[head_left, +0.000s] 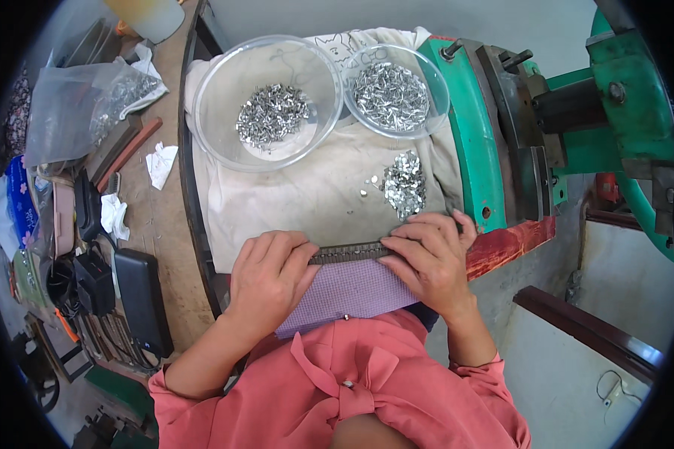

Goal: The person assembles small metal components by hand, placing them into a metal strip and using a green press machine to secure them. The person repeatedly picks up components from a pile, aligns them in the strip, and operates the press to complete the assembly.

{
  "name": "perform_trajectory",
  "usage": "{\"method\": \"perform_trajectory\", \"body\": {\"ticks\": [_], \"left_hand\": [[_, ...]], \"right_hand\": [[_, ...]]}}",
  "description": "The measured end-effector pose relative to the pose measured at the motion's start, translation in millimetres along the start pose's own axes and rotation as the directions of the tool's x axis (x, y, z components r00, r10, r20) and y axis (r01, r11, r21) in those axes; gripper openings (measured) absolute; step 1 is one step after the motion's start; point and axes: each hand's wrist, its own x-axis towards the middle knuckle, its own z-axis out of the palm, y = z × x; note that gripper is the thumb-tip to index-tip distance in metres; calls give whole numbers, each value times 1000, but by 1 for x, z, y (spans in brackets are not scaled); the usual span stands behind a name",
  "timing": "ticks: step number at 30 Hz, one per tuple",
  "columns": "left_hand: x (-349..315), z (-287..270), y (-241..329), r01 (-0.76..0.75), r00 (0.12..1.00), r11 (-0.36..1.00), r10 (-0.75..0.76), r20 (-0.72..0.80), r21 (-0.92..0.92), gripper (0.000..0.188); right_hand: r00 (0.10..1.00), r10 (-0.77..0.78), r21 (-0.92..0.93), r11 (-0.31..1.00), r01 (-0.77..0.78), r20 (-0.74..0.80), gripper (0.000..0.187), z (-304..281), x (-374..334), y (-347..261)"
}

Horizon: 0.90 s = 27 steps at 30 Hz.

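Observation:
A dark, ridged metal strip (pixel 350 252) with small slots along its length lies crosswise at the near edge of the cloth-covered surface. My left hand (pixel 272 275) grips its left end between thumb and fingers. At the other end, my right hand (pixel 432 262) has its fingers closed round the strip. Just beyond the right hand is a loose pile of small flat shiny metal pieces (pixel 405 185). Two clear plastic bowls stand farther back: the larger bowl (pixel 210 138) holds small metal parts (pixel 272 116), and the smaller bowl (pixel 439 112) holds slimmer shiny pieces (pixel 391 96).
A green press machine (pixel 464 142) stands to the right on a red base (pixel 513 245). Purple checked cloth (pixel 337 295) covers my lap side. On the left, a wooden table (pixel 174 232) bears a black case (pixel 142 299), crumpled tissue (pixel 114 215), a reddish bar (pixel 131 152) and plastic bags (pixel 67 112).

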Motion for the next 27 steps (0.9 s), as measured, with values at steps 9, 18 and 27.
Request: {"method": "perform_trajectory", "body": {"ticks": [9, 18, 27], "left_hand": [[-4, -1, -11, 16, 1000, 991, -17, -7, -131, 37], [-8, -4, -14, 17, 1000, 981, -20, -10, -196, 44], [-10, -8, -18, 45, 999, 969, -45, 8, -243, 43]], "right_hand": [[999, 35, 18, 999, -35, 6, 26, -6, 2, -3], [993, -109, 28, 994, 110, -34, 23, 5, 20, -24], [974, -214, -109, 969, 222, 77, 9, 17, 28, -40]]}}
